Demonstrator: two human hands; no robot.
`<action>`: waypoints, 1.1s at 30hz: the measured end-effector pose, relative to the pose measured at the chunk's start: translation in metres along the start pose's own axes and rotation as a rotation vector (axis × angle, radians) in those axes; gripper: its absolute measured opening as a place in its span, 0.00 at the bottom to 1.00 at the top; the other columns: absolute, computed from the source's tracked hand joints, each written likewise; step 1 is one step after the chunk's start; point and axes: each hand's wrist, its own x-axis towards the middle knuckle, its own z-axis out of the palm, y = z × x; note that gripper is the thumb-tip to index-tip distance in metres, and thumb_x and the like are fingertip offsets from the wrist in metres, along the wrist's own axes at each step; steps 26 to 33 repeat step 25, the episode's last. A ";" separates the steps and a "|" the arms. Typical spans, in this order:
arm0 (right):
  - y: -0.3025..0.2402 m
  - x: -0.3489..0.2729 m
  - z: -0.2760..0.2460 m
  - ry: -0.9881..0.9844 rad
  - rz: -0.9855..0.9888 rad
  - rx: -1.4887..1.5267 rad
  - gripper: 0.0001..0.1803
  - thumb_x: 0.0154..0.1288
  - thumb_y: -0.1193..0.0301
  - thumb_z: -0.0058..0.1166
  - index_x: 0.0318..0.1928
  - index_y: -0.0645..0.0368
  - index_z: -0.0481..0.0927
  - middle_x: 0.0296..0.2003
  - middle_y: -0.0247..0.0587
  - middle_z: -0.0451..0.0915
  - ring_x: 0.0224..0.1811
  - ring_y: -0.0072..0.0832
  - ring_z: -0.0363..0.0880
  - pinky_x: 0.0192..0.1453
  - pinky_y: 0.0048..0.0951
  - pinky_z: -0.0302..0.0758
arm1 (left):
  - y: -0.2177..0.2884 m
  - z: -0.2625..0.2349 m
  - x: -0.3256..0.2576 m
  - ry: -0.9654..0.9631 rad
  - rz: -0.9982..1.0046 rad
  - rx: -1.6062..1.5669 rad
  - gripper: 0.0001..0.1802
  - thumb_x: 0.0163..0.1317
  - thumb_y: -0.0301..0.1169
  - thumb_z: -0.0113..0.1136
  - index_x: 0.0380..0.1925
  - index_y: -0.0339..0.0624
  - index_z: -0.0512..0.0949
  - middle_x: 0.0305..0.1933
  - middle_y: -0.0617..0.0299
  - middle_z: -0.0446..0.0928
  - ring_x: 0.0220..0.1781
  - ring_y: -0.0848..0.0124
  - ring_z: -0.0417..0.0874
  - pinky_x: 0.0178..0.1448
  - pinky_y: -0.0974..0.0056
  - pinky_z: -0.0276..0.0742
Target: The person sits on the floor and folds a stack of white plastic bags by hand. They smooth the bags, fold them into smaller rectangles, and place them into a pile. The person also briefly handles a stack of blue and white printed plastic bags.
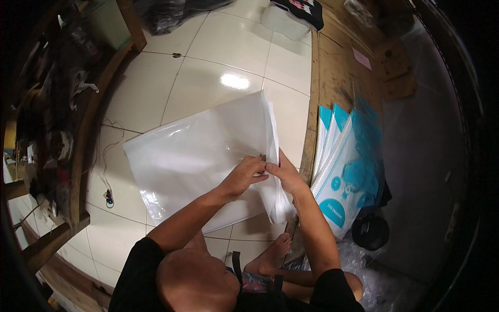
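A stack of glossy white plastic sheets point(197, 140) spreads over my lap and the floor in front of me. Its right edge fans into many thin layers. My right hand point(285, 174) grips that layered edge, thumb on the near face and fingers behind it. From the left, my left hand point(245, 174) meets the same edge, its fingers bent at the top sheets close to my right thumb. The exact grip of its fingertips is partly hidden. Whether the sheets are flat or bag-shaped, I cannot tell.
To the right, white and turquoise printed packages point(338, 171) lie fanned on a wooden board point(338, 67). A black round object point(370, 232) sits below them. A clear tub with a black lid point(291, 21) stands at the far end. Wooden shelving point(83, 151) lines the left, beside a thin cord point(104, 177).
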 end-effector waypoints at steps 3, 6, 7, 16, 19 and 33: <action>0.007 0.005 -0.016 0.038 0.031 0.022 0.38 0.57 0.57 0.59 0.63 0.62 0.59 0.49 0.42 0.72 0.51 0.29 0.71 0.57 0.31 0.68 | 0.013 0.001 -0.001 0.010 -0.126 -0.196 0.22 0.68 0.38 0.45 0.56 0.34 0.66 0.53 0.59 0.68 0.56 0.68 0.71 0.62 0.64 0.67; 0.017 0.009 -0.034 -0.066 0.074 0.274 0.39 0.57 0.51 0.58 0.63 0.60 0.60 0.46 0.41 0.74 0.45 0.28 0.74 0.54 0.31 0.70 | 0.009 -0.011 -0.013 0.069 -0.111 -0.012 0.27 0.68 0.38 0.45 0.62 0.34 0.61 0.60 0.56 0.67 0.59 0.66 0.70 0.63 0.63 0.66; 0.019 0.009 -0.038 -0.126 0.091 0.391 0.40 0.57 0.49 0.57 0.63 0.59 0.60 0.45 0.40 0.74 0.44 0.28 0.75 0.53 0.31 0.71 | 0.002 -0.013 -0.018 0.063 -0.087 0.020 0.27 0.69 0.38 0.44 0.63 0.34 0.60 0.61 0.55 0.66 0.60 0.65 0.69 0.64 0.62 0.65; 0.025 0.038 -0.060 0.056 0.222 -0.054 0.15 0.59 0.69 0.56 0.45 0.59 0.71 0.28 0.35 0.77 0.30 0.23 0.74 0.38 0.25 0.72 | -0.015 -0.031 -0.055 0.522 0.110 0.530 0.17 0.61 0.30 0.54 0.48 0.33 0.72 0.50 0.50 0.73 0.50 0.60 0.76 0.57 0.59 0.70; 0.033 0.044 -0.066 0.101 0.251 0.036 0.14 0.58 0.72 0.56 0.44 0.61 0.70 0.28 0.35 0.76 0.28 0.24 0.74 0.38 0.24 0.71 | -0.026 -0.076 -0.109 0.949 0.283 0.987 0.17 0.55 0.24 0.57 0.45 0.32 0.72 0.49 0.50 0.72 0.50 0.55 0.74 0.57 0.56 0.69; 0.041 0.051 -0.067 0.044 0.211 0.035 0.13 0.59 0.75 0.52 0.45 0.59 0.71 0.27 0.36 0.76 0.29 0.24 0.73 0.38 0.25 0.72 | -0.053 -0.130 -0.236 1.321 -0.186 1.137 0.36 0.51 0.32 0.63 0.59 0.33 0.61 0.58 0.51 0.63 0.61 0.49 0.61 0.65 0.47 0.55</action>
